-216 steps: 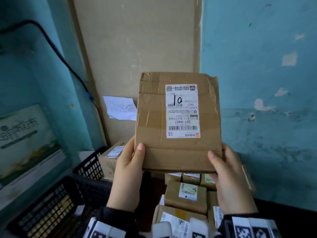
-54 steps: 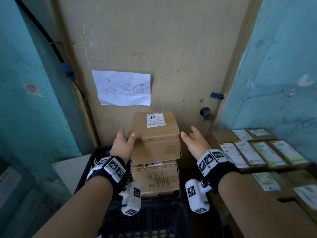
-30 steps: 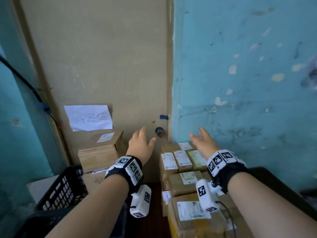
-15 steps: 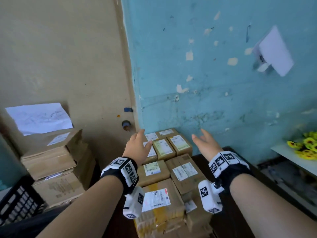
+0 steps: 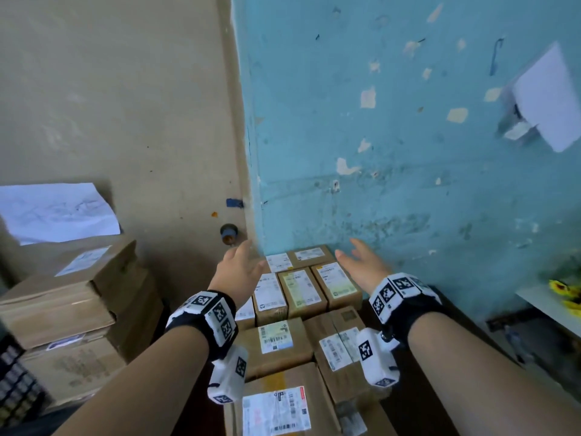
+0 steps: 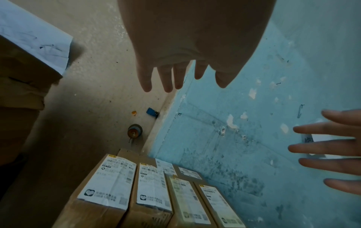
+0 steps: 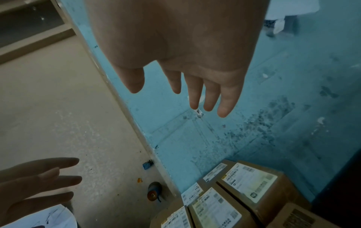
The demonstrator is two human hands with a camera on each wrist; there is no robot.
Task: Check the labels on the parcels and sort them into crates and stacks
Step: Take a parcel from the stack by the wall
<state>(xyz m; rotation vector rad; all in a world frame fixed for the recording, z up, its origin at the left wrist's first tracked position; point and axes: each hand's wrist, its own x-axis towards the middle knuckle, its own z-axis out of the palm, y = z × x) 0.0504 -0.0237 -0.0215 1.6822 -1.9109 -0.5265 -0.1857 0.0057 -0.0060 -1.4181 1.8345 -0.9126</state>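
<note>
Head view, going left to right: on the far left there's a corner of a black crate (image 5: 12,382), then a stack of bigger cardboard boxes (image 5: 63,309) against the beige wall, with a handwritten paper sign (image 5: 56,212) taped above it. That pile looks like sorted stuff, so I'd guess part of the job is done.

Next the left hand (image 5: 237,272), empty, fingers spread and relaxed, hovering over the near-left edge of the unsorted parcels (image 5: 301,313). Those fill the middle: a tight batch of small brown boxes, white labels facing up, packed into the corner by the blue wall. The right hand (image 5: 361,267) is empty too, fingers loosely fanned, above the right side of the batch. Neither hand touches a parcel.

Plenty left, I reckon: at least ten labelled parcels sitting there unchecked. Far right, a white shelf (image 5: 553,306) with yellow flowers (image 5: 566,291).
</note>
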